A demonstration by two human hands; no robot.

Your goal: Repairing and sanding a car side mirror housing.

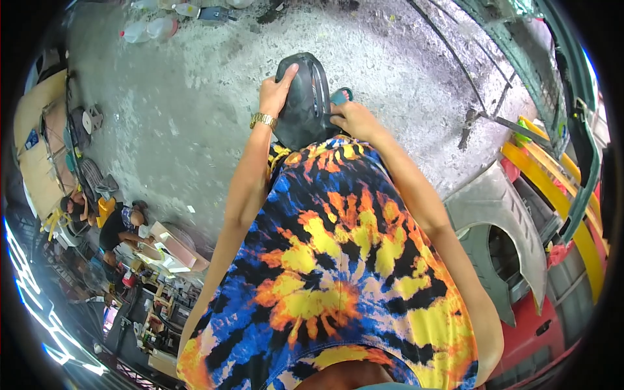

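A black, rounded car side mirror housing (300, 97) is held up in front of my body, just beyond the shirt hem. My left hand (275, 93) grips its left side, thumb lying on the smooth face and the other fingers hidden behind. On the right, my right hand (354, 119) closes on the housing's edge near the slotted rim; some of its fingertips are hidden. Just past that hand shows a small teal thing with a dark rim (341, 96), partly covered, its kind unclear.
Stained concrete floor (195, 117) surrounds me. Plastic bottles (148, 30) lie at the far left. To the right stand a grey car fender (500, 214), yellow curved parts (530, 169) and a green frame (588, 149). Two people (120, 224) work at the left among clutter (159, 312).
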